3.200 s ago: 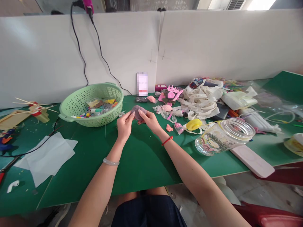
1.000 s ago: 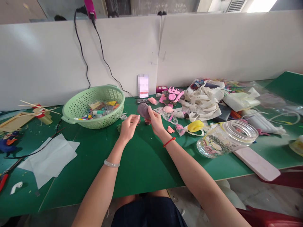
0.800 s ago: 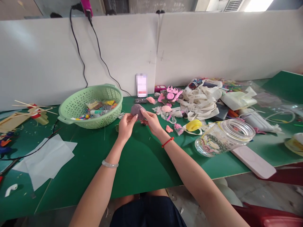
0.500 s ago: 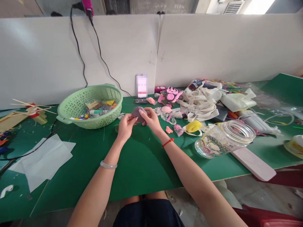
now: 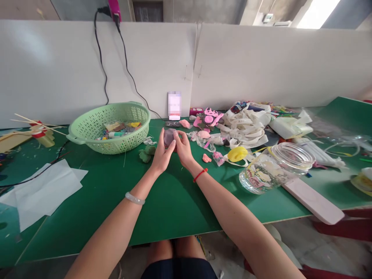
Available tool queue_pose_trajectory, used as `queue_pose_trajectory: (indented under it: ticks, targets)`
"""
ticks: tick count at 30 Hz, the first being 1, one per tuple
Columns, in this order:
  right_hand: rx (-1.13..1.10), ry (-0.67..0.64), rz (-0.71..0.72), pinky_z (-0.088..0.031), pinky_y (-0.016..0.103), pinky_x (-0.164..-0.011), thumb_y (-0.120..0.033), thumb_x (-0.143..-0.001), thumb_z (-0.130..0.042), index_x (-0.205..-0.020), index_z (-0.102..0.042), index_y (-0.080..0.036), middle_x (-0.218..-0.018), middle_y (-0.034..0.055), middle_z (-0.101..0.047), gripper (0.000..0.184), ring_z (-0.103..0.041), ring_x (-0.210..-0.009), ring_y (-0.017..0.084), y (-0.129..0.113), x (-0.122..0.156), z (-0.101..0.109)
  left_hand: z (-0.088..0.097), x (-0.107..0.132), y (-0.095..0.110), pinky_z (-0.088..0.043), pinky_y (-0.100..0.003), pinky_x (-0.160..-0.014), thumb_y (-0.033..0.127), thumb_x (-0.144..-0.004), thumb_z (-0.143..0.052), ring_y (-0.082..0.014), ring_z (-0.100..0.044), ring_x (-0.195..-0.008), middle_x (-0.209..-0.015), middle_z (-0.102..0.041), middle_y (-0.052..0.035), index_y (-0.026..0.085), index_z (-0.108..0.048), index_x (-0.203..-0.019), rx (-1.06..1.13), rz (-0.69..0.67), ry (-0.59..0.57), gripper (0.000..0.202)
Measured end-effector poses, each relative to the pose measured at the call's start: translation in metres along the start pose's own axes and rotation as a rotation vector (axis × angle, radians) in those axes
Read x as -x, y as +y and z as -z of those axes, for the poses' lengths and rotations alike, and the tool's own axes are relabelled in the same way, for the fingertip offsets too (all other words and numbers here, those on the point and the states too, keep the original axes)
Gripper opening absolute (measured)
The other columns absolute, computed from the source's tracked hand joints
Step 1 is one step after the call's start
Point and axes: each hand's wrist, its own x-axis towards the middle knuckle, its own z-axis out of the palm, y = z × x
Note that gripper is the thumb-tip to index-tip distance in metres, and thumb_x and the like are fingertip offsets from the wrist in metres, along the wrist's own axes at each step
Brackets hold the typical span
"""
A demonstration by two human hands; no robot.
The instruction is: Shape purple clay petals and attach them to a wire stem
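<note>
A rounded lump of greyish-purple clay (image 5: pixel 169 137) is held between both hands above the green table. My left hand (image 5: pixel 162 153) wraps its left side, with the thumb across the near face. From the right, my right hand (image 5: pixel 183 148) grips the same lump, thumb and fingers pressed against it. Left of my left hand lie lumps of dark green clay (image 5: pixel 147 154). Pink clay pieces (image 5: pixel 203 134) and a small coral piece (image 5: pixel 207 158) lie to the right of my hands. Behind them sits a pink and dark clay figure (image 5: pixel 208 119).
A green plastic basket (image 5: pixel 116 145) holding odds and ends stands at left, white paper sheets (image 5: pixel 49 193) nearby. A lit phone (image 5: pixel 174 104) leans on the white partition. At right are a tilted clear jar (image 5: pixel 273 166), yellow clay (image 5: pixel 237 154), tangled white strips (image 5: pixel 247 128) and a pale slab (image 5: pixel 314 201).
My left hand has shifted from pinching the clay's near edge to wrapping its left side, the palm turned inward. The green clay lumps have come into fuller view. The camera has shifted slightly.
</note>
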Motion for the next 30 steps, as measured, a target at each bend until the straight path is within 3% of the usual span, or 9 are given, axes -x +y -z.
queue_pose_trajectory:
  ticks: [4,11,14,20,23,27,30]
  targets:
    - [0.013,0.003,-0.006,-0.049,0.028,-0.063,-0.076,-0.073,-0.067,-0.101,-0.052,-0.026,-0.081,-0.0025,-0.057,0.059,-0.058,-0.075,0.015,0.006,0.001,-0.001,-0.007,0.002,-0.002,-0.033,-0.041,-0.126,0.051,-0.100,-0.059,-0.0241,-0.037,-0.156,-0.172,-0.029,-0.0147,0.029,-0.006,-0.167,0.122,0.037,-0.064,0.088]
    - [-0.081,0.064,-0.028,-0.050,0.028,-0.071,-0.070,-0.072,-0.071,-0.098,-0.053,-0.025,-0.084,-0.0025,-0.057,0.055,-0.057,-0.080,0.014,0.017,-0.002,-0.001,-0.005,0.001,-0.006,-0.029,-0.040,-0.128,0.050,-0.101,-0.057,-0.0252,-0.031,-0.159,-0.172,-0.030,-0.0143,0.025,-0.011,-0.166,0.060,0.093,-0.068,0.084]
    - [-0.109,0.093,-0.044,-0.050,0.028,-0.070,-0.068,-0.072,-0.073,-0.097,-0.052,-0.025,-0.084,-0.0026,-0.058,0.054,-0.058,-0.080,0.014,0.018,-0.002,0.002,0.000,0.002,-0.008,-0.023,-0.043,-0.131,0.049,-0.099,-0.060,-0.0255,-0.027,-0.161,-0.174,-0.025,-0.0148,0.023,-0.010,-0.167,0.019,0.071,-0.141,0.088]
    - [-0.187,-0.089,-0.182,-0.050,0.027,-0.061,-0.064,-0.070,-0.080,-0.099,-0.057,-0.026,-0.089,-0.0015,-0.061,0.053,-0.059,-0.077,0.014,0.014,-0.003,0.018,0.007,0.005,-0.010,-0.015,-0.051,-0.133,0.054,-0.092,-0.068,-0.0293,-0.004,-0.164,-0.178,0.001,-0.0090,0.031,0.003,-0.168,-0.047,0.021,-0.286,0.106]
    - [-0.168,-0.198,-0.163,-0.055,0.028,-0.067,-0.063,-0.074,-0.078,-0.100,-0.062,-0.025,-0.093,0.0003,-0.065,0.049,-0.062,-0.082,0.016,0.012,-0.003,0.023,0.010,0.004,-0.009,-0.026,-0.052,-0.130,0.053,-0.095,-0.065,-0.0293,-0.016,-0.163,-0.178,-0.007,-0.0092,0.033,0.013,-0.167,0.035,0.026,-0.285,0.108]
    - [-0.128,-0.250,-0.104,-0.059,0.031,-0.075,-0.064,-0.075,-0.078,-0.102,-0.061,-0.027,-0.096,-0.0002,-0.068,0.049,-0.065,-0.087,0.017,0.008,-0.005,0.027,0.015,-0.001,-0.010,-0.038,-0.051,-0.125,0.050,-0.090,-0.073,-0.0322,-0.032,-0.158,-0.176,-0.020,-0.0052,0.039,-0.004,-0.168,0.060,-0.004,-0.292,0.105]
    - [-0.068,-0.277,-0.052,-0.057,0.029,-0.073,-0.066,-0.073,-0.080,-0.101,-0.062,-0.026,-0.090,-0.0007,-0.069,0.052,-0.065,-0.084,0.016,0.007,-0.009,0.030,0.018,-0.003,-0.013,-0.042,-0.050,-0.122,0.049,-0.092,-0.070,-0.0313,-0.035,-0.157,-0.175,-0.023,-0.0039,0.041,-0.006,-0.167,0.074,-0.001,-0.313,0.100]
